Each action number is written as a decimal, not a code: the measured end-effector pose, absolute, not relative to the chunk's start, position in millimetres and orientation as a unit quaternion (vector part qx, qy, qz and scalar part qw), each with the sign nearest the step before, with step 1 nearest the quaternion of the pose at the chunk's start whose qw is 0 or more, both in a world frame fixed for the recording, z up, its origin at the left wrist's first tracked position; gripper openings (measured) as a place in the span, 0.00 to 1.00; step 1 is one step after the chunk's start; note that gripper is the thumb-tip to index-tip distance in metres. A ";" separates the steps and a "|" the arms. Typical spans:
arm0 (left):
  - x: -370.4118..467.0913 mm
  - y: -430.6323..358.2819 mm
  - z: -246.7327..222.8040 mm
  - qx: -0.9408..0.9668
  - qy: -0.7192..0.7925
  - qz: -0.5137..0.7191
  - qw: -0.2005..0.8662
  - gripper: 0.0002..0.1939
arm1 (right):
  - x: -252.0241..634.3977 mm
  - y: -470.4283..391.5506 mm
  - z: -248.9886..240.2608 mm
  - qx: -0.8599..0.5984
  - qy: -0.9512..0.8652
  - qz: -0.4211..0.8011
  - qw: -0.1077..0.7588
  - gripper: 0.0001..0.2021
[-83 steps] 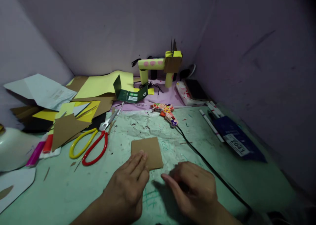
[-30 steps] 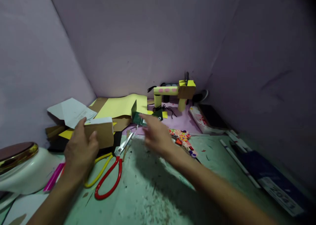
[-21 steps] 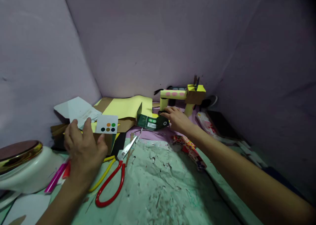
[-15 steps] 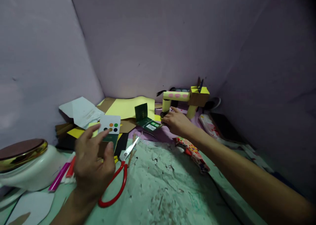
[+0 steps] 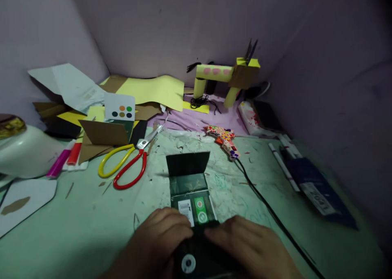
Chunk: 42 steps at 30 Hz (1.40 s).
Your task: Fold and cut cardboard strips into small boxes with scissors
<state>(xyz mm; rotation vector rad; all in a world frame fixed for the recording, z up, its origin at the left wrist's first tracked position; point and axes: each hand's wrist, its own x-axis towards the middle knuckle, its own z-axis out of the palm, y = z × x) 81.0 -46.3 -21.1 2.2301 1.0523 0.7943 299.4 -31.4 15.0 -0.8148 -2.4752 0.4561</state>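
A dark green printed cardboard piece (image 5: 186, 184), unfolded in flaps, lies in front of me with its far flap standing up. It carries a white barcode label and a bright green sticker, and a white round mark shows on the near part. My left hand (image 5: 162, 238) grips its left side with fingers curled. From the right, my right hand (image 5: 251, 242) presses its fingers onto the near dark part; the thumbs are hidden or unclear. Beyond the cardboard lies a floral-covered glue gun (image 5: 225, 139) with a black cord.
Scissors (image 5: 142, 142) with red and yellow handles lie left of centre. Cardboard and yellow paper (image 5: 153, 89) are piled behind them. A yellow animal-shaped paper model (image 5: 214, 72) stands near the wall. Markers (image 5: 283, 167) and a blue pouch (image 5: 321, 191) lie right; a white container (image 5: 30, 152) stands left.
The green cardboard has come from the back of the table to the near edge. Both hands have drawn in and are now on it. The view has tilted down.
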 end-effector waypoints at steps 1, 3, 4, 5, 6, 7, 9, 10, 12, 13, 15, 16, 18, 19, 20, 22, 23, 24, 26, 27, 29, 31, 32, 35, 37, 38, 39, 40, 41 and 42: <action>81.4 -46.9 -19.0 0.824 0.399 0.285 0.284 0.09 | 304.6 -29.8 10.2 -0.331 -0.877 0.228 0.264 0.15; 80.7 -46.2 -12.9 0.816 0.418 0.274 0.289 0.08 | 310.8 -23.7 5.1 -0.365 -0.830 0.312 0.284 0.16; 80.1 -45.6 -10.2 0.809 0.436 0.272 0.285 0.07 | 311.4 -20.1 4.0 -0.370 -0.818 0.337 0.285 0.14; 79.6 -45.1 -8.2 0.796 0.462 0.270 0.283 0.07 | 310.5 -16.7 3.3 -0.371 -0.812 0.349 0.284 0.11; 79.4 -44.5 -7.1 0.773 0.501 0.267 0.284 0.07 | 308.3 -13.6 2.7 -0.380 -0.806 0.357 0.279 0.08; 79.6 -43.7 -6.6 0.739 0.547 0.264 0.292 0.08 | 305.3 -10.8 2.0 -0.402 -0.793 0.368 0.272 0.06; 81.3 -41.2 -6.2 0.655 0.631 0.253 0.330 0.15 | 298.6 -6.6 -0.7 -0.465 -0.747 0.398 0.260 0.07; 82.9 -39.5 -5.9 0.617 0.660 0.250 0.349 0.20 | 295.5 -4.9 -2.4 -0.498 -0.719 0.412 0.256 0.09; 87.2 -35.6 -4.7 0.572 0.693 0.254 0.357 0.26 | 290.4 -1.6 -5.6 -0.547 -0.675 0.428 0.248 0.15; 89.6 -33.8 -4.1 0.567 0.703 0.256 0.345 0.27 | 288.4 0.1 -6.5 -0.567 -0.666 0.422 0.238 0.17; 93.9 -31.3 -3.4 0.572 0.728 0.247 0.285 0.27 | 284.7 4.1 -6.4 -0.604 -0.671 0.379 0.202 0.20; 95.4 -30.8 -3.6 0.581 0.738 0.234 0.251 0.26 | 283.0 6.1 -5.3 -0.617 -0.682 0.348 0.179 0.20; 96.6 -31.4 -5.1 0.610 0.742 0.196 0.199 0.26 | 279.9 9.7 -2.4 -0.633 -0.708 0.281 0.137 0.20; 96.4 -32.2 -6.2 0.630 0.736 0.173 0.178 0.26 | 278.8 10.8 -0.9 -0.634 -0.721 0.250 0.124 0.19; 96.0 -33.3 -7.3 0.653 0.725 0.150 0.158 0.25 | 278.0 11.2 0.2 -0.632 -0.732 0.226 0.120 0.18; 95.5 -35.1 -9.3 0.692 0.705 0.122 0.097 0.24 | 277.8 10.3 0.7 -0.625 -0.746 0.195 0.125 0.15; 95.9 -35.5 -10.2 0.711 0.691 0.124 0.048 0.23 | 278.3 9.4 0.1 -0.623 -0.749 0.185 0.129 0.14; 96.7 -35.4 -11.3 0.733 0.666 0.138 -0.004 0.22 | 279.2 8.5 -1.1 -0.622 -0.751 0.178 0.134 0.14; 99.6 -34.1 -14.0 0.797 0.571 0.182 -0.073 0.20 | 281.5 8.7 -4.2 -0.620 -0.751 0.171 0.150 0.17; 101.4 -33.2 -15.6 0.828 0.514 0.205 -0.085 0.20 | 282.5 10.4 -5.6 -0.615 -0.752 0.169 0.163 0.20; 104.4 -32.1 -18.5 0.865 0.435 0.236 -0.079 0.18 | 283.7 17.7 -5.8 -0.584 -0.765 0.179 0.205 0.32; 105.8 -32.6 -20.0 0.878 0.415 0.231 -0.058 0.18 | 283.1 28.4 -0.5 -0.525 -0.780 0.217 0.261 0.41; 106.0 -33.3 -20.3 0.884 0.412 0.217 -0.048 0.18 | 282.3 33.9 4.2 -0.490 -0.784 0.242 0.293 0.44; 105.6 -36.0 -21.3 0.888 0.421 0.181 -0.021 0.19 | 280.2 44.6 21.4 -0.407 -0.788 0.278 0.369 0.40; 105.4 -37.2 -23.1 0.876 0.437 0.202 -0.020 0.18 | 280.9 43.3 28.5 -0.357 -0.824 0.241 0.367 0.28; 105.4 -37.5 -24.0 0.870 0.445 0.213 -0.014 0.18 | 281.9 40.0 29.2 -0.335 -0.848 0.213 0.351 0.22; 105.3 -37.9 -24.7 0.865 0.450 0.223 -0.002 0.18 | 283.2 35.3 28.0 -0.315 -0.870 0.183 0.333 0.17; 104.9 -38.3 -25.0 0.858 0.456 0.236 0.014 0.17 | 284.7 29.6 25.3 -0.301 -0.885 0.156 0.320 0.14; 104.3 -39.0 -24.9 0.850 0.463 0.250 0.034 0.17 | 286.0 23.4 21.5 -0.288 -0.894 0.130 0.318 0.13; 103.2 -40.1 -24.4 0.841 0.469 0.265 0.051 0.16 | 287.1 17.1 17.4 -0.278 -0.896 0.116 0.326 0.12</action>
